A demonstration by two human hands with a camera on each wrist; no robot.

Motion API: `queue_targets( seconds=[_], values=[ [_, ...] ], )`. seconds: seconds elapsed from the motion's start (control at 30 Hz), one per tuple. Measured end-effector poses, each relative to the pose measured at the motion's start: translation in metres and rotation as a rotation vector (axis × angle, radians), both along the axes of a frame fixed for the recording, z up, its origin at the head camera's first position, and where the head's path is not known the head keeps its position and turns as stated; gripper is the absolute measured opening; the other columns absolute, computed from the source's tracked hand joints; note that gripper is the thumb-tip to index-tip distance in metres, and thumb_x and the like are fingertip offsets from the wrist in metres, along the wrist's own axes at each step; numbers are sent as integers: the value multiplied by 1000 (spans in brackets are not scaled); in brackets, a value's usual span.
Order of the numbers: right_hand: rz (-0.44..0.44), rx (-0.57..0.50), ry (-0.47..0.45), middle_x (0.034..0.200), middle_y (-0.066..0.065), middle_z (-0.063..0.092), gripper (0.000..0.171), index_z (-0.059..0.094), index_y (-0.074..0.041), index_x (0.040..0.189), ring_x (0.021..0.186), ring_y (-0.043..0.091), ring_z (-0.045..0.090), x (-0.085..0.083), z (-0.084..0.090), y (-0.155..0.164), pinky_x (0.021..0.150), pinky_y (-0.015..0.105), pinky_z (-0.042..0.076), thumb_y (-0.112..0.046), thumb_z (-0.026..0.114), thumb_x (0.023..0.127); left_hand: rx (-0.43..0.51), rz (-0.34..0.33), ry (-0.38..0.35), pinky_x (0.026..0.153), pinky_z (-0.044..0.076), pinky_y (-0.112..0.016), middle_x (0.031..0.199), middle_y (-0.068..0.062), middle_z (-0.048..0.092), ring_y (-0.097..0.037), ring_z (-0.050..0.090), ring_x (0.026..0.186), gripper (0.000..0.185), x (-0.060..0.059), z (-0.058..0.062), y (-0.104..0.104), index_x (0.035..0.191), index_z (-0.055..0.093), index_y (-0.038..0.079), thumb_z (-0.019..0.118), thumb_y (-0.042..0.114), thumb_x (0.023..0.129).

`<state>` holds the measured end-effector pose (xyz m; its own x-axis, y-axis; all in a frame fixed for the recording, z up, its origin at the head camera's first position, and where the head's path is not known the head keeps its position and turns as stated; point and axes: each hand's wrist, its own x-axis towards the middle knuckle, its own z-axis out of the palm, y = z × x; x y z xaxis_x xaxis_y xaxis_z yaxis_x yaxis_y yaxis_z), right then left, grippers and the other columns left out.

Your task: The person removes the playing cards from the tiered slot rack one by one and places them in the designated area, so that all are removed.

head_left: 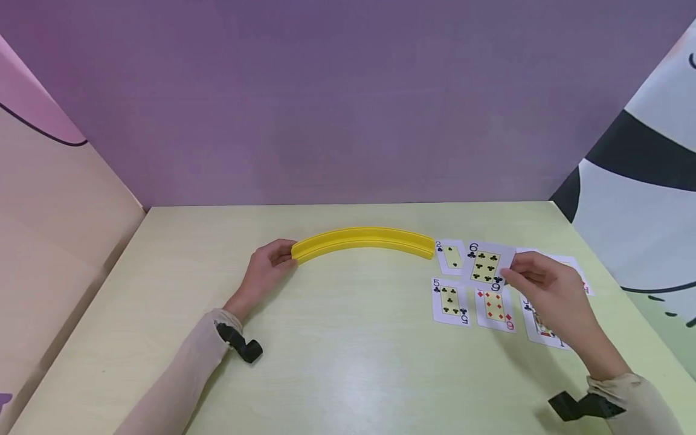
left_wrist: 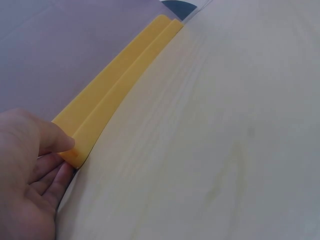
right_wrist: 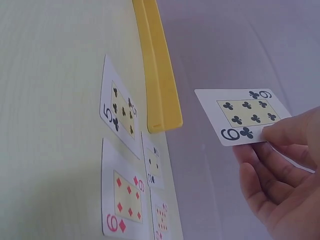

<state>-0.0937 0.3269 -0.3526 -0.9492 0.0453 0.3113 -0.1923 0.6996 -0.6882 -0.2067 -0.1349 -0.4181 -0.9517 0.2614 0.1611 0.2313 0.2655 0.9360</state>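
Observation:
A yellow curved card holder (head_left: 363, 237) with a lengthwise groove lies on the table. My left hand (head_left: 267, 266) pinches its left end, thumb on top, as the left wrist view shows. My right hand (head_left: 551, 293) pinches the six of clubs (head_left: 485, 266) by one edge between thumb and fingers. That card is raised above the table, its face showing in the right wrist view. Below it lie the five of clubs (head_left: 450, 302), six of diamonds (head_left: 495, 309) and two of clubs (head_left: 451, 257), which lies close to the holder's right end. A face card (head_left: 544, 332) is partly behind my right hand.
More face-up cards lie behind the right hand, including a red one (head_left: 582, 272) that is mostly hidden. The pale wooden table (head_left: 337, 338) meets a purple wall (head_left: 348, 121) at its far edge. Printed side panels stand left and right.

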Motion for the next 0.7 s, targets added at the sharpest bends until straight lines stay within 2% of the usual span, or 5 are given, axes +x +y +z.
queue_targets(
  seconds=[0.07, 0.3, 0.53, 0.57, 0.7],
  values=[
    [-17, 3, -6, 89, -7, 69, 17, 68, -3, 107, 82, -5, 63, 3, 1, 4, 73, 5, 50, -10, 71, 93, 8, -4, -6, 95, 55, -31, 124, -28, 63, -39, 62, 113, 36, -3, -4, 1, 127, 59, -10, 63, -10, 92],
    [-46, -31, -15, 87, -16, 68, 19, 66, 0, 108, 80, -8, 64, 11, -1, 21, 71, 5, 51, -10, 71, 93, 5, 11, -7, 96, 55, -31, 126, -23, 64, -35, 63, 114, 37, -19, -31, -2, 129, 60, -4, 65, -7, 92],
    [-129, -141, -34, 84, -12, 70, 19, 66, -2, 109, 75, -4, 66, 19, -10, 49, 71, 4, 51, -9, 71, 92, -12, 32, 20, 96, 55, -32, 123, -16, 66, -29, 65, 110, 35, -20, -33, -7, 127, 64, 3, 68, -1, 92],
    [-150, -150, -42, 84, -14, 69, 19, 66, -3, 109, 74, -3, 66, 20, -12, 54, 70, 4, 50, -10, 71, 93, -10, 30, 18, 97, 55, -34, 124, -17, 66, -31, 64, 111, 36, -20, -32, -7, 128, 63, 2, 68, -1, 92],
    [-266, -132, -87, 86, -24, 65, 19, 67, -8, 111, 71, -3, 64, 24, -23, 73, 68, 2, 46, -18, 69, 95, -5, 28, 7, 95, 55, -30, 123, -15, 66, -28, 65, 109, 35, -20, -33, -8, 127, 63, 3, 68, -1, 92]
  ],
)
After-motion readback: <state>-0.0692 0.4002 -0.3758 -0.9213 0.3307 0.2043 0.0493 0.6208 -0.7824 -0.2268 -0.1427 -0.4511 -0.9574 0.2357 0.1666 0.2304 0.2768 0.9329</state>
